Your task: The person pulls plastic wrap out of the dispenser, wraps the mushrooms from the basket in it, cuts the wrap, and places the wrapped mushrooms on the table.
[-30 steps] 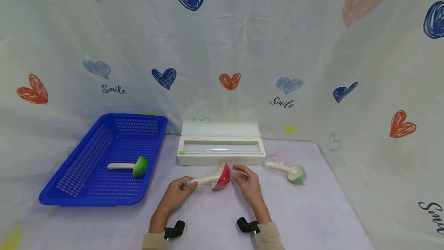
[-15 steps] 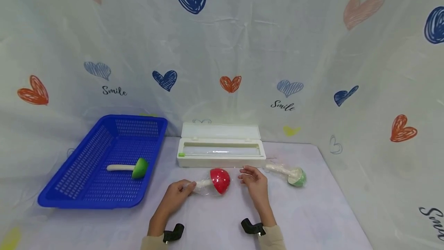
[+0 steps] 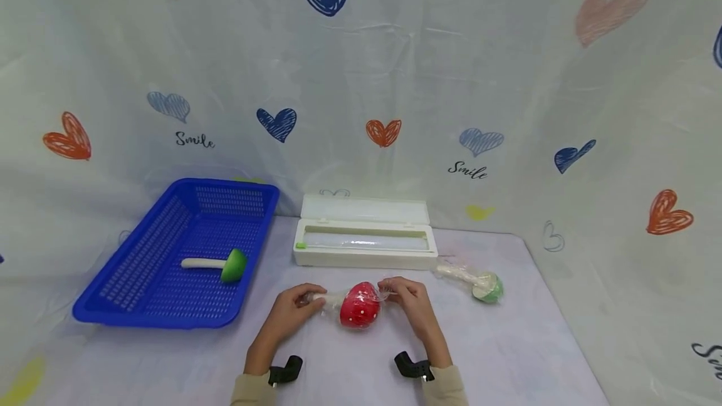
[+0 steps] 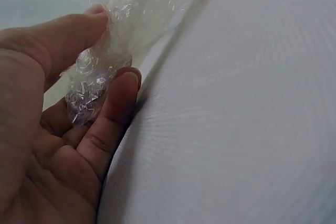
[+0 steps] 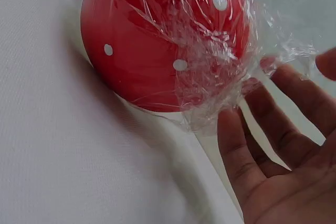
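Observation:
A red toy mushroom [image 3: 360, 306] with white dots lies on its side in clear plastic wrap, cap toward the right. My left hand [image 3: 292, 307] grips the wrapped stem end between thumb and fingers, and crumpled film [image 4: 89, 90] shows inside that grip in the left wrist view. At the cap end is my right hand [image 3: 410, 307]. Its fingers [image 5: 273, 124] touch the loose film [image 5: 231, 87] beside the red cap, and the thumb stands apart from them in the right wrist view.
Behind the hands stands a white film dispenser box [image 3: 365, 258] with its lid raised. A blue basket [image 3: 163, 318] on the left holds a green-capped toy mushroom [image 3: 232, 265]. To the right lies a wrapped green-capped toy mushroom [image 3: 487, 287]. A white cloth covers the table [image 3: 507, 356].
The red mushroom has turned, showing its dotted cap top more. My right hand first drew away to the right, then came back to the film at the cap. The left hand keeps its grip.

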The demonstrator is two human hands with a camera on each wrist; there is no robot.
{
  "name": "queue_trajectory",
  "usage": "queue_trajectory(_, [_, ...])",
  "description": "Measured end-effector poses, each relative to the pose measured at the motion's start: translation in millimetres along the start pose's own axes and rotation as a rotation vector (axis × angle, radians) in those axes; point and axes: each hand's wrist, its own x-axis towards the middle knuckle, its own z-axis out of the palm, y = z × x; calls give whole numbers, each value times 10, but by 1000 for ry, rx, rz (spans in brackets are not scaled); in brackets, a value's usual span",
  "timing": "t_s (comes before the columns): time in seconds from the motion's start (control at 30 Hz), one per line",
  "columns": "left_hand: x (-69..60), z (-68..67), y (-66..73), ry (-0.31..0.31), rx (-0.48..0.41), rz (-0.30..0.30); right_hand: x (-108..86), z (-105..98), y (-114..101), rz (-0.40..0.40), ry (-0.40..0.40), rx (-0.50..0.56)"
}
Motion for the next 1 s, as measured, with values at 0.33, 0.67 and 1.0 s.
queue_trajectory(0.33, [-32, 46, -31, 68, 47, -33, -63, -15, -10, 17, -56, -96])
queue_trajectory(0.67, [5, -34, -14, 13, 54, 49, 2, -27, -31, 34, -190, -144])
queue_trajectory(1.0, [20, 10, -22, 12, 11, 41, 8, -11, -21, 19, 72, -177])
